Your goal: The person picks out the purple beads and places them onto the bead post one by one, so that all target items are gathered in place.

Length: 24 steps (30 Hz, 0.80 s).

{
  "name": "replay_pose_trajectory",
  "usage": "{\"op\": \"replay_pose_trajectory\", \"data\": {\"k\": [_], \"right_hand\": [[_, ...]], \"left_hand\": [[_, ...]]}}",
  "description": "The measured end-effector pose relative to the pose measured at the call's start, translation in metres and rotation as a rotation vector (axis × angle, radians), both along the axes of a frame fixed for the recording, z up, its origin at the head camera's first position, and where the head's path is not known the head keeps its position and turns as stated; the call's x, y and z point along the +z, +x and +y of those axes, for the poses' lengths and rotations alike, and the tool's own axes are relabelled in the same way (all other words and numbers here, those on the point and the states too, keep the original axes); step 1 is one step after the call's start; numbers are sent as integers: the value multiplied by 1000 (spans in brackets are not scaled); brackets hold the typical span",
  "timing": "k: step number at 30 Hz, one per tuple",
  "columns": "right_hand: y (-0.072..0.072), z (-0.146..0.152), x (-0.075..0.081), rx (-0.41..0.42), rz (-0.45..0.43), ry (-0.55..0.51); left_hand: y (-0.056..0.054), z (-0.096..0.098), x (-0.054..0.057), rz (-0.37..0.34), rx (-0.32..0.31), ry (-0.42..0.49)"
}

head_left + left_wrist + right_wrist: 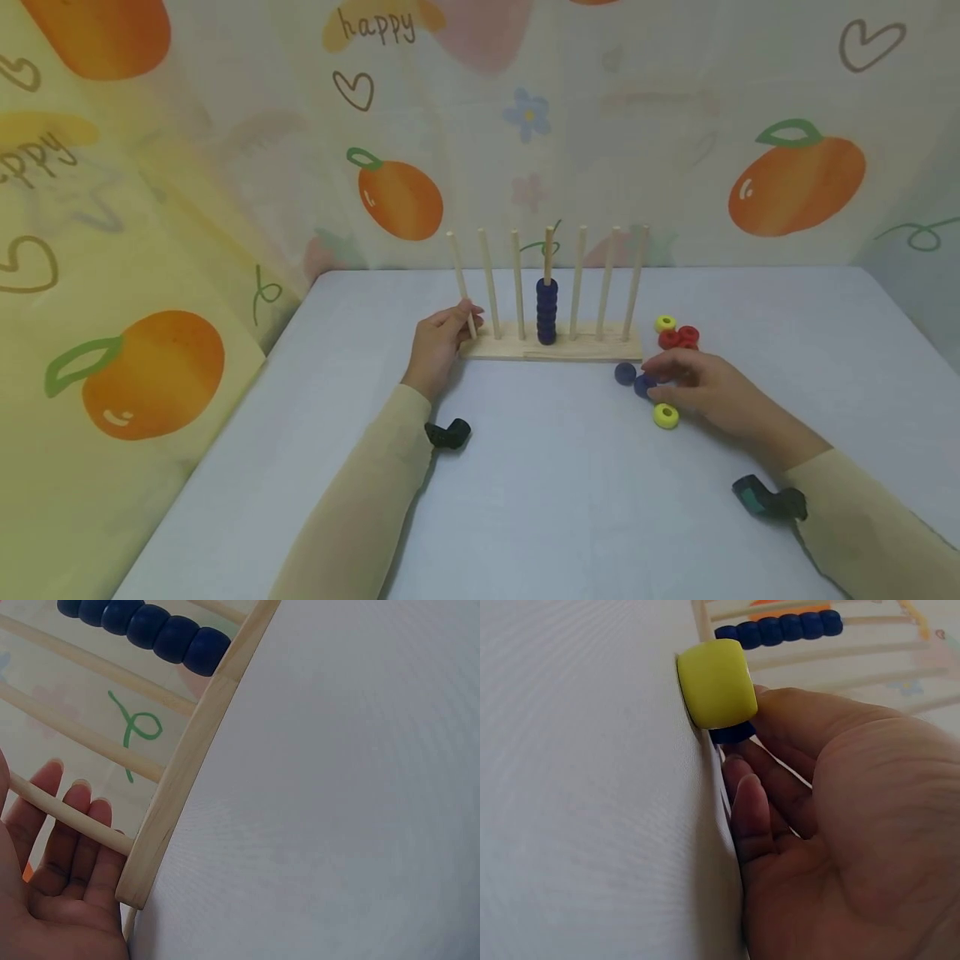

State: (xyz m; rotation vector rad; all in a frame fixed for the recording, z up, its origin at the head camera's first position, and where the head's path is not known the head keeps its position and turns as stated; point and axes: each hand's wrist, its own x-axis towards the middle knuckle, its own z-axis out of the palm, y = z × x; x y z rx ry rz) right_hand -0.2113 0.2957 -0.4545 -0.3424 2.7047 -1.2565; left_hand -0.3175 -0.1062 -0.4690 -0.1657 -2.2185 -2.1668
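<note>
A wooden bead rack (pixel 495 348) with several upright pegs stands on the table. Dark blue beads (pixel 547 312) are stacked on its middle peg, also seen in the left wrist view. My left hand (pixel 441 346) holds the leftmost peg (pixel 71 814) low down, with the fingers behind it. Right of the rack, my right hand (pixel 705 387) pinches a loose blue bead (pixel 644 385) on the table between thumb and fingers. Another blue bead (pixel 625 373) lies just left of it. A yellow bead (pixel 717 684) sits nearest me and partly hides the pinched bead in the right wrist view.
Beyond my right hand lie several red beads (pixel 687 335) and a second yellow bead (pixel 665 323). White cloth (pixel 525 483) covers the table. A patterned curtain (pixel 637 100) hangs behind the rack and along the left side.
</note>
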Motion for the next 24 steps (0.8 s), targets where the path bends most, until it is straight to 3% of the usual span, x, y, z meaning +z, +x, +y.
{"op": "replay_pose_trajectory", "data": {"k": [24], "right_hand": [[-2, 0, -1, -14, 37, 29]], "left_hand": [[-2, 0, -1, 27, -11, 42]]}}
